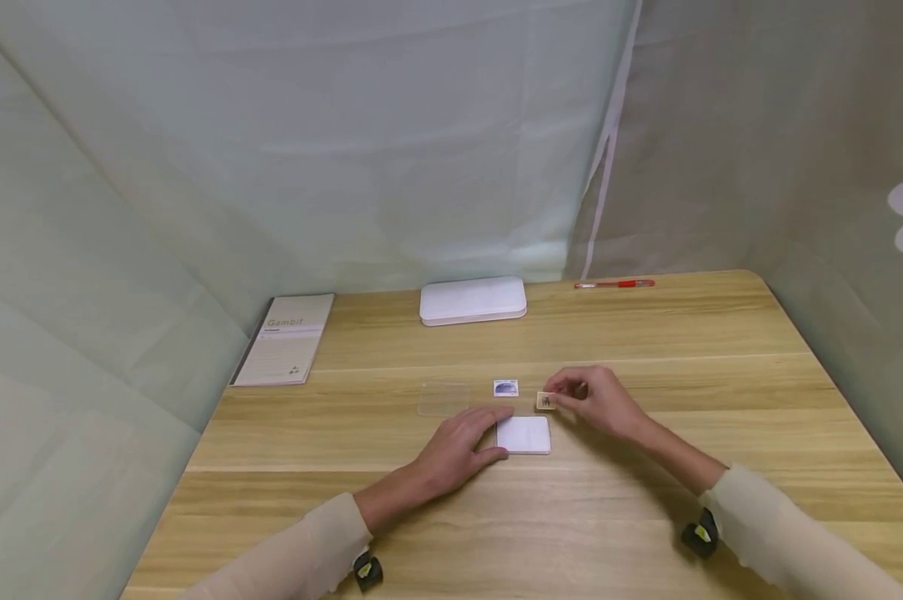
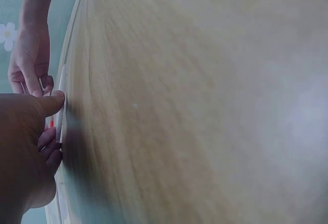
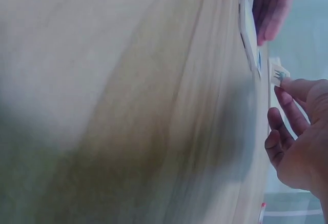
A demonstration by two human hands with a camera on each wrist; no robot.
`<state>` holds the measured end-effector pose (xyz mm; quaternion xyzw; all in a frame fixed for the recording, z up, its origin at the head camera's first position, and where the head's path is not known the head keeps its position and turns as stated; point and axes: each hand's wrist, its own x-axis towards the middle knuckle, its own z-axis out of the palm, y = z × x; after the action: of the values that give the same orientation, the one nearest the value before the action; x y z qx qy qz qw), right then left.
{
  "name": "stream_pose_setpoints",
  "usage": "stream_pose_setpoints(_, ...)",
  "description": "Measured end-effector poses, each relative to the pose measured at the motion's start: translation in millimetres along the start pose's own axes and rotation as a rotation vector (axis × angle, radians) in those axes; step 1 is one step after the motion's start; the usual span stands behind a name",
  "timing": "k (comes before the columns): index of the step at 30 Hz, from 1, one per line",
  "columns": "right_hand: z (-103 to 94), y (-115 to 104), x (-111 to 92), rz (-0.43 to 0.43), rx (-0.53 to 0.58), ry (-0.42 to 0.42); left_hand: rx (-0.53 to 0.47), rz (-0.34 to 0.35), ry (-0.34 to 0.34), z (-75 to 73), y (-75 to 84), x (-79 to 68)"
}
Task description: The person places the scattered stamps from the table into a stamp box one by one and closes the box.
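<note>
Head view: my right hand [image 1: 599,403] pinches a small stamp [image 1: 544,402] by its edge, near the far right corner of the white pad [image 1: 526,435], whose left side my left hand [image 1: 459,450] grips; a light edge hold should keep the stamp's face uncreased

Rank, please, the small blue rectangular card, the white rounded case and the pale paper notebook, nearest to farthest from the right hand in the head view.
1. Blue rectangular card, left of the right hand.
2. White rounded case, farther back, to the left.
3. Pale paper notebook, at the far left.
</note>
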<state>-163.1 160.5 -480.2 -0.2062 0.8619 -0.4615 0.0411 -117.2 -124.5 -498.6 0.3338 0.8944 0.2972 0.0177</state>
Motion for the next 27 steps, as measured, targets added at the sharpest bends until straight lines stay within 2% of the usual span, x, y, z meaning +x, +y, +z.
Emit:
stream_pose_setpoints(7, 6.4, -7, -8, 0.003, 0.029, -0.019, 0.000, 0.003, -0.003, -0.1, -1.2, 0.3)
stream_pose_setpoints(12, 12.0, -9, -13, -0.033, 0.044, -0.039, 0.002, 0.016, 0.000, 0.9, -2.5, 0.4)
stream_pose_setpoints(19, 19.6, -9, -16, -0.050, 0.016, -0.077, 0.008, 0.022, 0.007, 0.8, -1.9, 0.3)
stream_pose_setpoints(27, 23.8, -7, -16, -0.070, -0.013, -0.077, 0.019, 0.009, 0.002, 0.9, -0.1, 0.0)
